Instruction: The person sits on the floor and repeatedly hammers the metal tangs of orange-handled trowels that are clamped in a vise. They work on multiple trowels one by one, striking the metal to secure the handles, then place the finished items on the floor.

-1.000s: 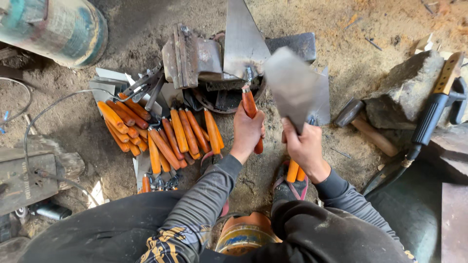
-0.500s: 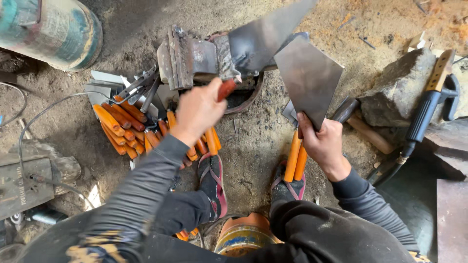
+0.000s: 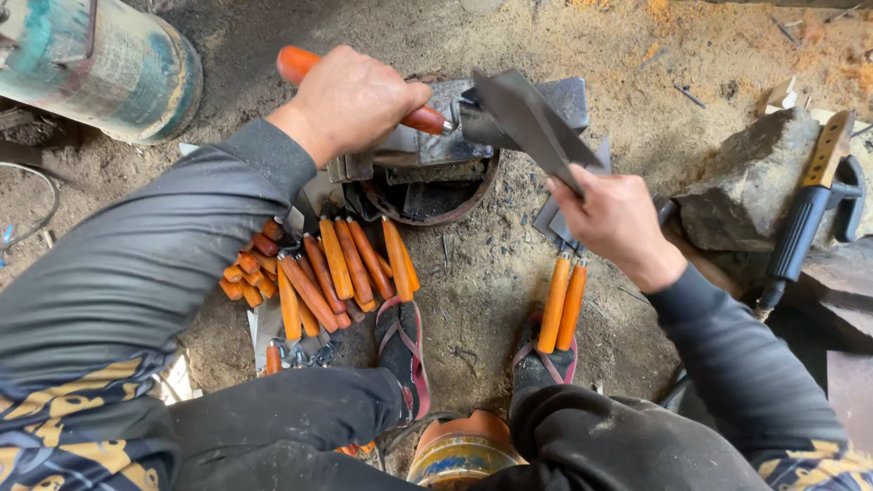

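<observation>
- The left hand (image 3: 350,100) was closed tight around an orange wooden handle (image 3: 305,64), holding it level above the metal block (image 3: 546,95) on the dirt floor (image 3: 491,291).
- The right hand (image 3: 614,218) was clamped on the lower edge of a broad grey steel blade (image 3: 527,123), which slanted up toward the tip of that handle.
- Blade and handle met just over the block; whether they were already joined could not be told.
- The step appeared to be fitting or truing the blade at the handle, and any further move would call for keeping both lined up.
- A heap of orange-handled tools (image 3: 318,277) lay on the floor under the left arm; two more (image 3: 564,300) lay below the right hand.
</observation>
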